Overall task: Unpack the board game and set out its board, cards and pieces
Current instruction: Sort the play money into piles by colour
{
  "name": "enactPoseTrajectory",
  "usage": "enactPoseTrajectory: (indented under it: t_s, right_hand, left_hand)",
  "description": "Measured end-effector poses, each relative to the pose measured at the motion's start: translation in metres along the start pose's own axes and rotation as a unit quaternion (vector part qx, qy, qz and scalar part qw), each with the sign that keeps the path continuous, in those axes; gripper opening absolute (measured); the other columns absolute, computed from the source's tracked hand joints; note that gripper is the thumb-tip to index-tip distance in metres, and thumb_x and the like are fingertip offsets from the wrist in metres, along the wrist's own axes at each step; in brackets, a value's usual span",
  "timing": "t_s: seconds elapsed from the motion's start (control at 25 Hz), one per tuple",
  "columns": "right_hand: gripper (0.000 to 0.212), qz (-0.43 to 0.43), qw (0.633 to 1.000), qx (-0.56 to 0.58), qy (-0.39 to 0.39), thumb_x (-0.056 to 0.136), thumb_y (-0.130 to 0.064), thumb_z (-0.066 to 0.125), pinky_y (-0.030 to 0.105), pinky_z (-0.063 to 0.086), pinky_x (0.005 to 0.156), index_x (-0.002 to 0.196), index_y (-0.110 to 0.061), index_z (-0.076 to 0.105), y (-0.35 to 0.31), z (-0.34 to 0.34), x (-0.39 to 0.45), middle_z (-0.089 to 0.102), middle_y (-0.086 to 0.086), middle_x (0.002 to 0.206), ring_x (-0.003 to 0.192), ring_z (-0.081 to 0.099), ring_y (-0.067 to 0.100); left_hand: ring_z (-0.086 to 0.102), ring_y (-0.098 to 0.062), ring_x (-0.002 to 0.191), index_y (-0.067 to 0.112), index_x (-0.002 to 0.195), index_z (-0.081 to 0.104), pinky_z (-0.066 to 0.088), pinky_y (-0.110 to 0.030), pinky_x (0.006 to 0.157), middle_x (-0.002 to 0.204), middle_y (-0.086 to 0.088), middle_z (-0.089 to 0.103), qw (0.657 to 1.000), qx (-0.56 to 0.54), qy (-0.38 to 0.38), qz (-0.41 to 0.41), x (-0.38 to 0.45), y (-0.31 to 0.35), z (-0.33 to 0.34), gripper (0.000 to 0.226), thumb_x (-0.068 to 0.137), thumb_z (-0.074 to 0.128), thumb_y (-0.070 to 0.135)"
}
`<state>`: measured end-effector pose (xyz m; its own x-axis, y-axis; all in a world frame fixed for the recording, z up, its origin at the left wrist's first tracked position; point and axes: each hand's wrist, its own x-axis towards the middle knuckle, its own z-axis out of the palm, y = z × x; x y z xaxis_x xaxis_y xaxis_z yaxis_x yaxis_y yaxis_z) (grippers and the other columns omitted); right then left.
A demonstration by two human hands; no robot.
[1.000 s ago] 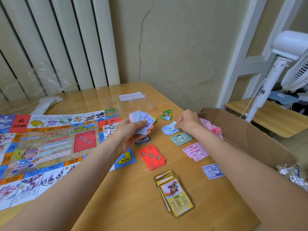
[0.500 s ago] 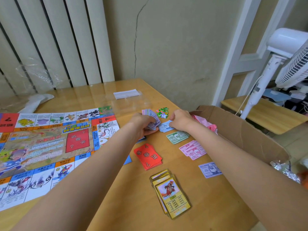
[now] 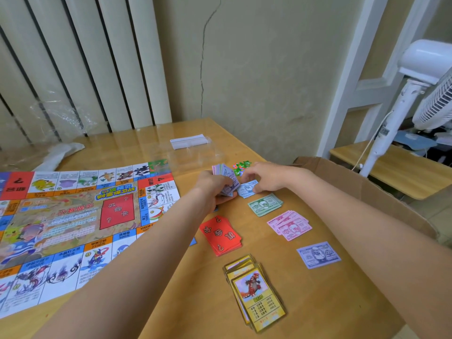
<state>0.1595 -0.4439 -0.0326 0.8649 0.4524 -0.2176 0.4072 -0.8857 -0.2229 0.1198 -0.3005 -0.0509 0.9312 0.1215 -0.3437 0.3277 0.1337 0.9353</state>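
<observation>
**Play money being sorted beside the unfolded board**

Head view: The game board (image 3: pixel 73 221) is laid flat on the left part of the wooden worktop (image 3: pixel 318 302), its printed squares and red centre panel facing up. A fanned bundle of play notes (image 3: pixel 226 178) is gripped in the left hand (image 3: pixel 215 189), fingers curled round its lower edge. Just to the right, a pale blue note (image 3: pixel 247 188) is pinched by the right hand (image 3: pixel 264 176), thumb underneath and fingers bent over it; the note lies low over the worktop (whether it touches cannot be told). The two hands are close together, near the far right corner of the board.

Nearer the camera, the sorted money is set out in a slanting row: a green pile (image 3: pixel 265 204), a pink pile (image 3: pixel 288 225) and a single purple note (image 3: pixel 318 254), each apart from the next. A red card deck (image 3: pixel 221 234) is placed just beside the board's right edge, and a loosely stacked yellow card deck (image 3: pixel 254 292) lies closest to the viewer. Small green and orange pieces (image 3: pixel 241 166) are seen just beyond the hands.

A clear plastic bag with a white strip (image 3: pixel 189 143) rests at the far edge, and an open cardboard box (image 3: pixel 367 189) stands against the worktop's right side. A white fan (image 3: pixel 420 94) is visible behind it.
</observation>
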Motion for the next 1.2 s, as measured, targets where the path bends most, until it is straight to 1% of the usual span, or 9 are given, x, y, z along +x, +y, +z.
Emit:
enactPoseTrajectory:
  t_s: [0.2, 0.48, 0.56, 0.64, 0.72, 0.84, 0.96, 1.08, 1.2]
  right_hand:
    - [0.044, -0.003, 1.000, -0.001, -0.002, 0.091, -0.014, 0.054, 0.029, 0.031, 0.102, 0.133, -0.024, 0.044, 0.008, 0.001, 0.001, 0.043, 0.005, 0.131, 0.124, 0.039, 0.020]
    - [0.044, -0.029, 0.999, -0.032, 0.026, 0.092, -0.014, 0.054, 0.029, 0.034, 0.098, 0.135, -0.020, 0.045, 0.004, 0.008, -0.002, 0.042, 0.009, 0.129, 0.122, 0.042, 0.024]
    - [0.045, -0.022, 0.999, -0.039, 0.026, 0.093, -0.015, 0.052, 0.030, 0.033, 0.100, 0.136, -0.020, 0.044, 0.003, 0.009, -0.004, 0.039, 0.010, 0.132, 0.124, 0.040, 0.025]
    - [0.041, -0.015, 0.996, 0.001, 0.084, 0.094, -0.016, 0.051, 0.030, 0.033, 0.101, 0.134, -0.018, 0.047, 0.001, 0.006, -0.009, 0.039, 0.012, 0.133, 0.124, 0.040, 0.026]
    - [0.030, -0.021, 0.970, 0.162, 0.179, 0.093, -0.017, 0.054, 0.023, 0.040, 0.091, 0.121, -0.011, 0.059, -0.004, -0.001, -0.019, 0.051, 0.013, 0.125, 0.111, 0.051, 0.022]
    - [0.009, -0.022, 0.892, 0.430, 0.135, 0.085, -0.013, 0.066, 0.016, 0.047, 0.063, 0.091, -0.007, 0.066, -0.011, -0.004, -0.042, 0.065, 0.011, 0.089, 0.076, 0.056, 0.020]
    - [0.010, 0.004, 0.894, 0.431, 0.122, 0.080, -0.004, 0.069, 0.015, 0.042, 0.045, 0.078, -0.008, 0.061, -0.006, 0.002, -0.062, 0.061, 0.011, 0.072, 0.063, 0.050, 0.022]
    - [0.013, 0.010, 0.917, 0.386, 0.101, 0.079, -0.001, 0.070, 0.013, 0.037, 0.041, 0.072, -0.008, 0.060, 0.000, 0.000, -0.087, 0.058, 0.009, 0.064, 0.041, 0.046, 0.006]
    - [0.012, 0.020, 0.941, 0.335, 0.041, 0.078, -0.003, 0.072, 0.015, 0.035, 0.043, 0.072, -0.008, 0.062, 0.004, -0.005, -0.118, 0.056, 0.000, 0.054, 0.036, 0.045, 0.000]
  left_hand:
    - [0.057, -0.024, 0.065, 0.004, 0.104, 0.050, 0.052, -0.028, 0.040, 0.094, -0.020, 0.057, 1.000, 0.013, -0.006, -0.012, -0.003, 0.002, 0.004, 0.025, 0.084, 0.055, -0.010]
    - [0.058, -0.021, 0.063, 0.004, 0.103, 0.051, 0.054, -0.028, 0.047, 0.080, -0.014, 0.058, 1.000, -0.004, -0.002, -0.003, -0.006, -0.002, 0.002, 0.024, 0.084, 0.056, -0.010]
    - [0.060, -0.018, 0.056, 0.007, 0.101, 0.053, 0.055, -0.028, 0.056, 0.078, -0.011, 0.060, 1.000, 0.003, 0.002, 0.013, -0.009, -0.004, -0.002, 0.022, 0.084, 0.058, -0.007]
    - [0.060, -0.011, 0.044, 0.009, 0.094, 0.056, 0.053, -0.022, 0.050, 0.076, -0.009, 0.062, 0.999, 0.005, -0.018, 0.035, -0.016, -0.004, -0.006, 0.017, 0.084, 0.061, -0.005]
    - [0.061, -0.007, 0.042, 0.010, 0.087, 0.058, 0.051, -0.017, 0.043, 0.075, -0.008, 0.063, 0.998, -0.005, -0.046, 0.047, -0.028, -0.002, -0.007, 0.014, 0.084, 0.062, -0.003]
    - [0.063, -0.006, 0.045, 0.008, 0.090, 0.061, 0.051, -0.017, 0.044, 0.073, -0.006, 0.065, 0.996, -0.030, -0.075, 0.033, -0.043, -0.002, -0.001, 0.012, 0.083, 0.063, -0.001]
    - [0.066, -0.008, 0.052, 0.007, 0.091, 0.061, 0.055, -0.020, 0.049, 0.072, -0.005, 0.069, 0.992, -0.038, -0.121, 0.008, -0.059, -0.001, 0.008, 0.004, 0.090, 0.057, 0.006]
    - [0.067, -0.009, 0.053, 0.005, 0.093, 0.059, 0.057, -0.025, 0.051, 0.075, -0.007, 0.068, 0.989, -0.001, -0.151, -0.007, -0.077, -0.003, 0.013, 0.008, 0.093, 0.051, 0.005]
    - [0.068, -0.010, 0.056, 0.007, 0.092, 0.060, 0.057, -0.027, 0.056, 0.069, -0.004, 0.070, 0.982, 0.054, -0.181, -0.007, -0.100, -0.009, 0.018, 0.009, 0.092, 0.051, 0.004]
